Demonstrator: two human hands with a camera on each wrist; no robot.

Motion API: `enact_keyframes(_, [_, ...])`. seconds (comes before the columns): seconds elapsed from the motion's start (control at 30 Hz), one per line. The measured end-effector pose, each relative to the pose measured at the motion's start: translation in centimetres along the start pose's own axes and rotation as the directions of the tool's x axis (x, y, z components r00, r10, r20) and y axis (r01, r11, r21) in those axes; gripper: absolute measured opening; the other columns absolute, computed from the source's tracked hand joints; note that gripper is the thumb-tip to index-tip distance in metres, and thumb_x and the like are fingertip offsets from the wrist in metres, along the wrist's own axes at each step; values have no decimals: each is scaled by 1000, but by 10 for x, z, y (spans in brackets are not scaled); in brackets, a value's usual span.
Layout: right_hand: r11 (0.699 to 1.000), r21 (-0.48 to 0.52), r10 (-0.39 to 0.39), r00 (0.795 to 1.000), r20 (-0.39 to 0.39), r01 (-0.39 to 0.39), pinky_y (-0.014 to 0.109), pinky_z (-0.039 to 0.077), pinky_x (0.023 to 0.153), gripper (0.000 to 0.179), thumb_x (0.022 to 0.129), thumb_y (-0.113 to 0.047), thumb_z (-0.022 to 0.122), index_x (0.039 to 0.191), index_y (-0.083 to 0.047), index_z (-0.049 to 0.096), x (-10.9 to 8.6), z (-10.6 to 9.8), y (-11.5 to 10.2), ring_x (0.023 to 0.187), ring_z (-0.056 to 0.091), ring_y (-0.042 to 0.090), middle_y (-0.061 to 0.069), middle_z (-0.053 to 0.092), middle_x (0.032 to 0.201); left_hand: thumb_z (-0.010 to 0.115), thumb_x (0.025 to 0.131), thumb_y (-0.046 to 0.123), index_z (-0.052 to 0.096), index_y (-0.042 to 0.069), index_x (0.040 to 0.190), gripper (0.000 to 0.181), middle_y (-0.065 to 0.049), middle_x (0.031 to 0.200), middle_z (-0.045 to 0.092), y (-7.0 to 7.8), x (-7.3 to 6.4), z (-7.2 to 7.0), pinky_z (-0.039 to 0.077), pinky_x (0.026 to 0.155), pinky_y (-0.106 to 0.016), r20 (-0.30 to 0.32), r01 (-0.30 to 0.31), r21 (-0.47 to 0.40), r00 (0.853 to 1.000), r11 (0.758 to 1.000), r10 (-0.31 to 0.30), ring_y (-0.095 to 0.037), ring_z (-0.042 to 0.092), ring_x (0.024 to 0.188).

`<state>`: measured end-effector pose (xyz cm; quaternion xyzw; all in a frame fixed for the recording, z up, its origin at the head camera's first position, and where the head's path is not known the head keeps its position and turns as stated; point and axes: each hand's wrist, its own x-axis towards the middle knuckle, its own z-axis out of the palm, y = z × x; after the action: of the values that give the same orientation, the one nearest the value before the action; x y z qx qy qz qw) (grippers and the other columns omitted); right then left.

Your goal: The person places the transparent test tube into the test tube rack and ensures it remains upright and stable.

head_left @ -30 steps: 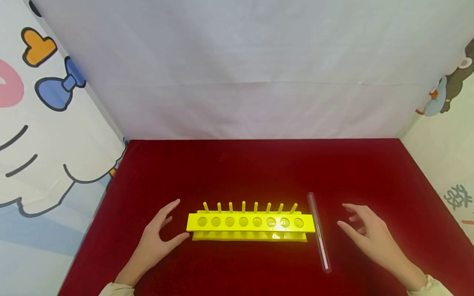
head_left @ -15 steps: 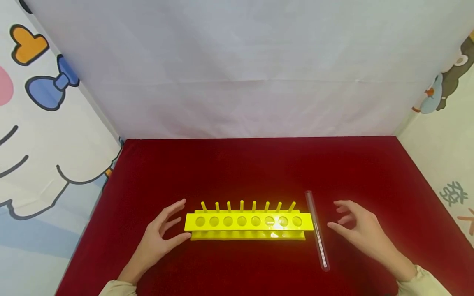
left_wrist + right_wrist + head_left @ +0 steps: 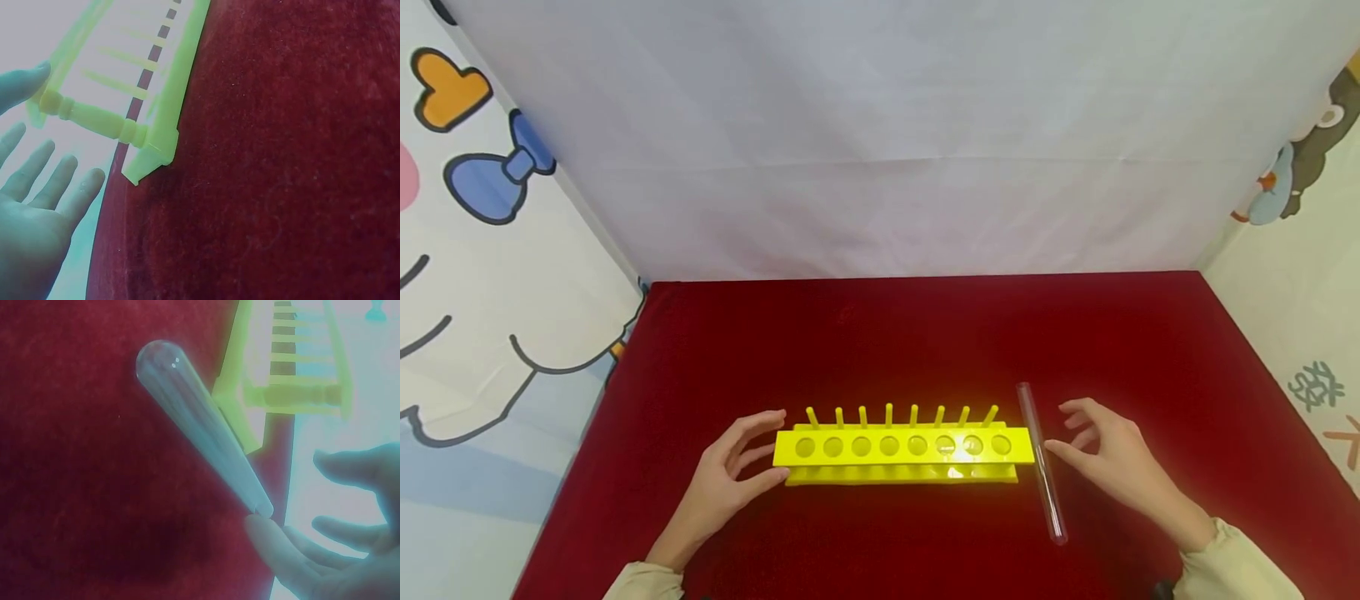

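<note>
A yellow test tube rack [image 3: 902, 475] stands on the red cloth, with a row of holes on top and several pegs along its back. At its left end is my left hand [image 3: 718, 483], thumb and fingers spread apart around that end; in the left wrist view the thumb [image 3: 28, 84] is by the rack's upper bar, and I cannot tell whether it touches. A clear glass test tube [image 3: 1042, 467] lies beside the rack's right end, rounded end towards me. Just right of it hovers my right hand [image 3: 1120, 458], fingers relaxed and holding nothing.
Red cloth [image 3: 925, 342] covers the table, its far edge meeting a pale hanging sheet [image 3: 887, 167]. Cartoon-printed sheets hang at the left [image 3: 467, 267] and right [image 3: 1300, 275] sides.
My right hand has moved left, closer to the test tube. My left hand has come in slightly around the rack's left end. The rack and tube stay in place while the view shifts a little.
</note>
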<state>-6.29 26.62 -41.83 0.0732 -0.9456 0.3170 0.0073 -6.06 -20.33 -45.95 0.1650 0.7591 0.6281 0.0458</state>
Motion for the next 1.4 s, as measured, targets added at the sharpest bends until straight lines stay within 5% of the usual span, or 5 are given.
enact_keyframes(0.23, [998,39,53,998,47,-54,25,51,57,48,78,-22,79,114,0,56,7,8,-5,72,62,17,13,63,96,75,81,6,46,7,134,60,-18,137,44,-2,-1,1,48,91,-26,-12,16,-8,1000,1000,-16,-19,46,123])
enact_keyframes(0.47, [984,130,110,987,116,-125,25,51,48,50,79,-19,77,116,4,53,10,16,-8,67,61,17,17,60,96,74,82,8,48,12,133,58,-17,137,45,-4,0,2,49,90,-27,-7,26,-1,1000,1000,-26,-16,46,122])
enact_keyframes(0.73, [961,208,149,977,154,-180,28,51,45,47,79,-4,72,118,7,49,11,26,-8,63,60,18,19,56,94,73,82,4,46,4,133,58,-18,135,46,-1,1,6,51,87,-29,-21,32,-35,999,999,-32,-23,47,121])
enact_keyframes(1.03, [952,184,219,962,161,-247,31,52,43,49,78,1,68,121,7,45,18,33,-6,51,57,18,19,55,89,71,82,-1,48,1,129,53,-16,122,52,-2,4,10,55,77,-34,-17,24,-96,1000,995,-25,-23,55,104])
enact_keyframes(1.4, [943,172,260,953,158,-286,32,52,43,49,76,4,65,120,9,46,16,40,-4,48,56,18,14,56,79,71,81,-2,51,0,125,48,-16,119,53,-5,3,10,55,77,-33,-14,7,-100,1000,995,-8,-22,56,103])
